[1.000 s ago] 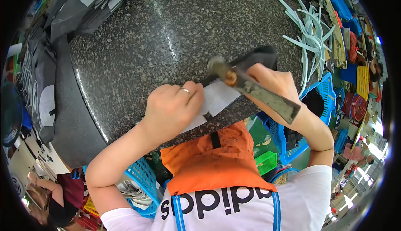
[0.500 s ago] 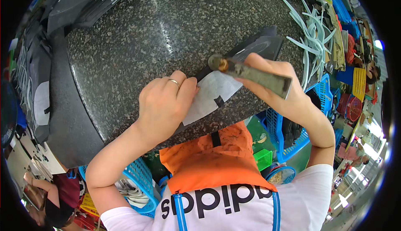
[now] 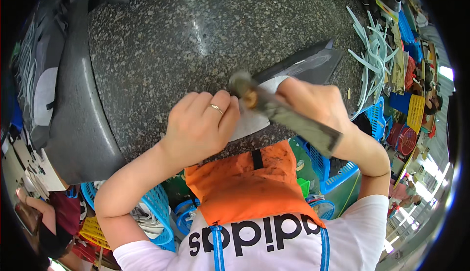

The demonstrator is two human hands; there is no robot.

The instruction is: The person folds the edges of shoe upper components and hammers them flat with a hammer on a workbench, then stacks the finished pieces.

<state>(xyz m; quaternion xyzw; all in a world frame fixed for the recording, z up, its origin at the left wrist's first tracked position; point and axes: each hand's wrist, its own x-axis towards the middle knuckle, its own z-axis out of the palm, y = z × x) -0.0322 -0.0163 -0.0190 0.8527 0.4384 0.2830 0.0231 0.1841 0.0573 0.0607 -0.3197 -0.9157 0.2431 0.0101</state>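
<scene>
My left hand (image 3: 200,126), with a ring on one finger, has its fingers bent together and pressed down on a dark sheet piece (image 3: 318,65) with a pale backing (image 3: 250,125). The piece lies slantwise near the stone slab's front edge; its left end is hidden under that hand. My right hand (image 3: 316,103) is closed round the handle of a hammer (image 3: 298,124), whose long metal head is blurred. The round end of the head is just beside my left fingers, above the dark piece. Most of the handle is hidden.
The speckled stone slab (image 3: 156,50) fills the middle. Pale green strips (image 3: 372,46) lie at its right. Dark cut pieces (image 3: 46,85) are stacked at the left. Blue baskets (image 3: 159,205) stand below at both sides. An orange apron (image 3: 245,183) covers my front. Another person's arm (image 3: 41,207) shows lower left.
The hammer head has shifted slightly left and down, closer to my left fingers. My right hand has moved a little left over the pale backing. The whole view has shifted slightly.
</scene>
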